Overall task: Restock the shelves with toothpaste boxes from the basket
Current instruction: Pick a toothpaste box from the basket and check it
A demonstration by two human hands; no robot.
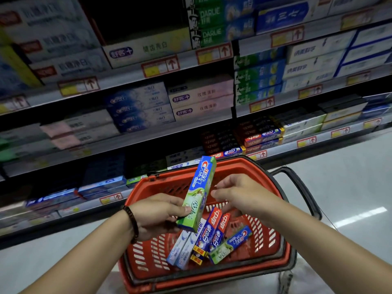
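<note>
Head view: a person's left hand (pixel 157 213) pinches the lower end of a green-and-blue cardboard toothpaste box (pixel 199 192), tilted upright above a red plastic basket (pixel 244 166) holding more boxes (pixel 212 236); the right hand (pixel 239 192), fingers relaxed, hovers just beside it, before stocked shelves (pixel 148 132).

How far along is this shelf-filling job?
Shelves already look mostly full, though which stock is new is unclear. In hand: the left hand grips a green Crest box above the red basket; the right hand hovers open beside it. Left: about five boxes lie in the basket.
</note>
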